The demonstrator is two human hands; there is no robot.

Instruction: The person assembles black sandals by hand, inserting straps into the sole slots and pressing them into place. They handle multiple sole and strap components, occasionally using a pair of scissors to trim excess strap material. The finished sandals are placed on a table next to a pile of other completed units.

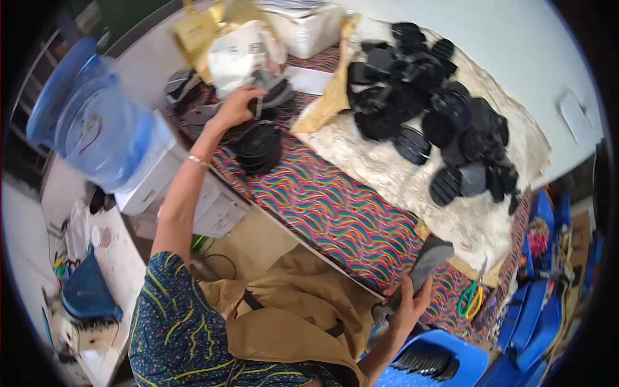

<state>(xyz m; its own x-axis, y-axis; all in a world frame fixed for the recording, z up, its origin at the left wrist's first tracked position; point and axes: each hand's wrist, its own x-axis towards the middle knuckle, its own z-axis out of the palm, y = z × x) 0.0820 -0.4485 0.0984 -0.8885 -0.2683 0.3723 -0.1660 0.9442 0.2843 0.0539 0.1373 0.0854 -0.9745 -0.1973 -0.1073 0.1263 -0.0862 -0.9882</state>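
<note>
Rainbow-patterned cloth (pixel 322 206) lines the work area. At its near edge, the right hand (pixel 409 306) grasps a curved grey piece (pixel 432 258) — probably light and springy, best held by its sides. The left hand (pixel 238 108) is among dark pieces (pixel 280 98) beside a white bag (pixel 233 63) — whether gripping, I cannot tell.

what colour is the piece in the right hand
Grey: the piece in the right hand shows best in the head view.
</note>
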